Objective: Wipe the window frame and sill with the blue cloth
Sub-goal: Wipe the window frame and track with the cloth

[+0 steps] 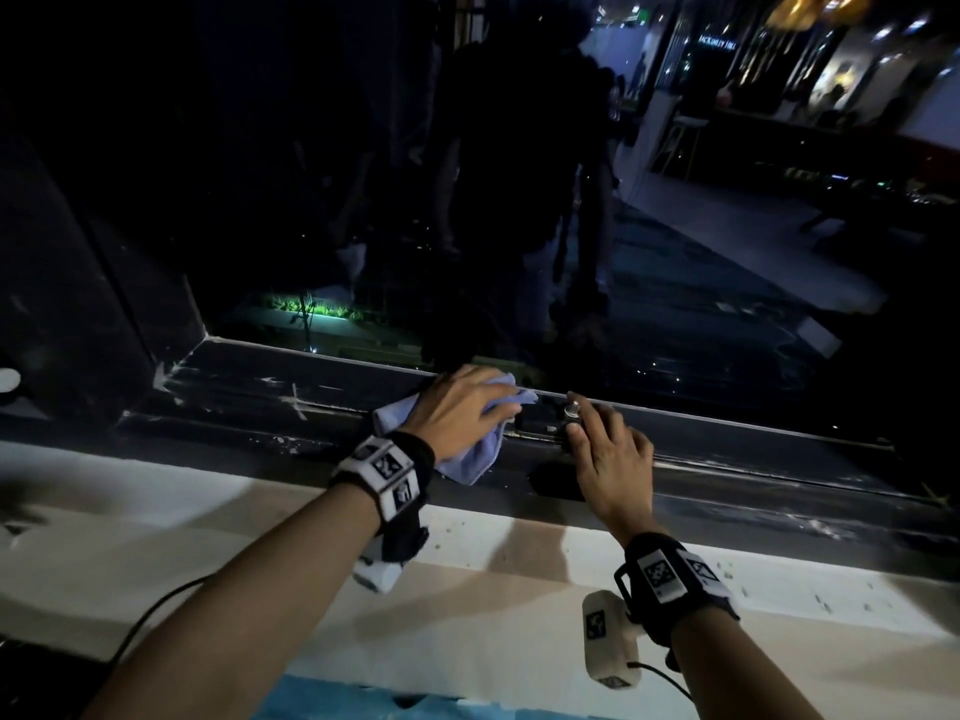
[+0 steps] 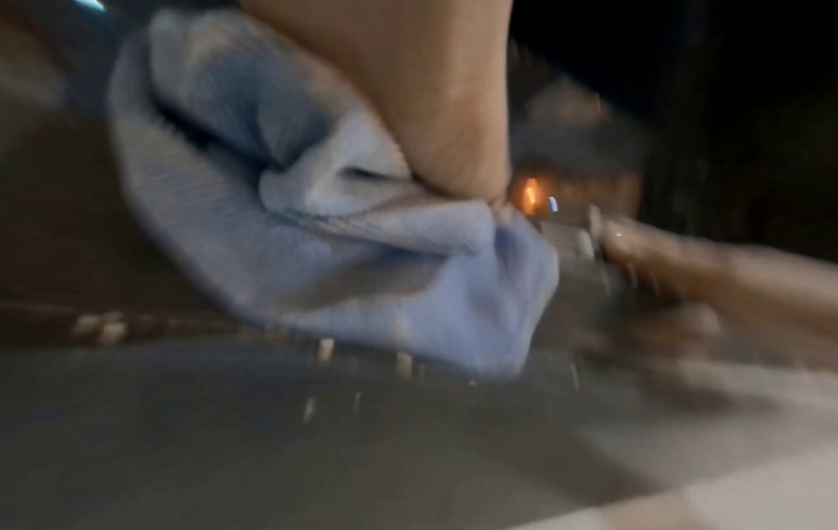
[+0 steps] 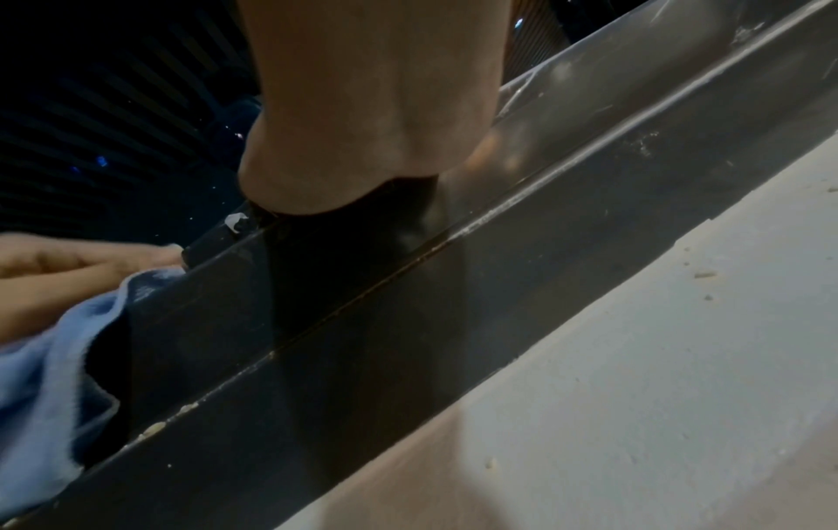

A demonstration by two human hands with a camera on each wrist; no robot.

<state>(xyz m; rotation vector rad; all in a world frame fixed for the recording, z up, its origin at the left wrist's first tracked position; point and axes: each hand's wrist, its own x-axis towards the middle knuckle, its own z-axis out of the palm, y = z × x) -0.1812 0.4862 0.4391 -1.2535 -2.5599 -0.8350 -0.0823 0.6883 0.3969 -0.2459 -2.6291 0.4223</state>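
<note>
Pale window sill [image 1: 156, 537] runs across the bottom, from about 9 o'clock to 4 o'clock. Beyond it lies the dark window frame [image 1: 249, 392], scuffed with pale marks, under black glass. At the centre, the left hand [image 1: 462, 407] presses the bunched blue cloth [image 1: 467, 462] onto the frame, fingers spread flat over it. Just beside it at 3 o'clock, the right hand [image 1: 608, 449] has fingertips resting at a small metal knob [image 1: 574, 410]; whether that grip clamps it, I cannot tell.
</note>
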